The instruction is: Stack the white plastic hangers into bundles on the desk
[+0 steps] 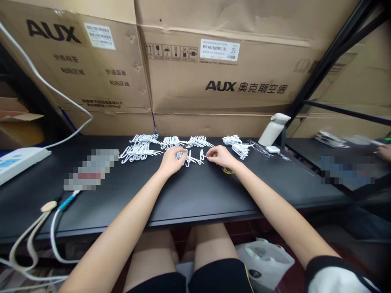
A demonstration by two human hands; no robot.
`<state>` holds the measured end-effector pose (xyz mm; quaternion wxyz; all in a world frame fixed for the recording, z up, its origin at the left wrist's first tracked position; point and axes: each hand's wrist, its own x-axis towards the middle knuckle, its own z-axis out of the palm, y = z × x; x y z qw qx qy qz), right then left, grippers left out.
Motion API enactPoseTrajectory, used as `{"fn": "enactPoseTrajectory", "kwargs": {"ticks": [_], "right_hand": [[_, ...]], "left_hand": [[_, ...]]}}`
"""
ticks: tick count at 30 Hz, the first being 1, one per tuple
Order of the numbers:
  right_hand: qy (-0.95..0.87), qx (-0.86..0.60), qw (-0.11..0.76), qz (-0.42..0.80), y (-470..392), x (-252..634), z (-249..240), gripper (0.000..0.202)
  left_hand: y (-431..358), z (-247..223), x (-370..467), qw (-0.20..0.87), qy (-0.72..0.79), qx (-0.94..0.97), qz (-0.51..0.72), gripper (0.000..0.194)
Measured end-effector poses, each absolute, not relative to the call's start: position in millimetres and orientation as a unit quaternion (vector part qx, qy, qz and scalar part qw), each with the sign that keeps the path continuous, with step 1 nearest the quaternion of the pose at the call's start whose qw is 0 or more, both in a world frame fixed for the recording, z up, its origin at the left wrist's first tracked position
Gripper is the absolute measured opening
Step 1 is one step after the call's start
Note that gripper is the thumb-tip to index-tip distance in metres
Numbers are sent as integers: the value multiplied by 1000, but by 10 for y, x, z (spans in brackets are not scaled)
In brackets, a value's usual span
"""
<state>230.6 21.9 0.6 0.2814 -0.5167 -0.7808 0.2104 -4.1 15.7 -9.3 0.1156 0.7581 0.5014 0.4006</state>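
Note:
Over the middle of the black table, my left hand (pixel 172 161) is closed around a small bundle of white hooks (pixel 181 155), partly hidden by the fingers. My right hand (pixel 220 156) pinches the thin end of a white hook (pixel 201 156) beside it. Between the hands, a few loose hooks (pixel 188 158) lie on the tabletop. Behind them, more white hooks rest in rows: a left group (pixel 139 151), a middle group (pixel 171 141) and another group (pixel 198 141). Two bunches (pixel 240 149) lie farther right. A yellow loop (pixel 227 170) shows partly under my right wrist.
A white bottle (pixel 274 128) and a small white case (pixel 272 150) stand at the right back. Cardboard boxes (pixel 244 103) wall off the rear. Leftward are a blurred-out flat device (pixel 91 171) with a cable and a power strip (pixel 23 162). Another person's hand (pixel 385 152) appears far right.

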Motion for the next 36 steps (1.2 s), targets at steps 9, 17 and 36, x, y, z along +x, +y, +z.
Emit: {"fn": "enactPoseTrajectory", "kwargs": {"ticks": [9, 17, 36], "right_hand": [[-698, -556, 416, 178, 299, 2489, 89, 7], [-714, -407, 493, 285, 144, 2073, -32, 25], [-741, -455, 435, 235, 81, 1999, -66, 19]], "left_hand": [[113, -55, -6, 128, 484, 751, 430, 21], [39, 73, 37, 280, 418, 690, 520, 29], [46, 188, 16, 393, 426, 555, 596, 33]]}}
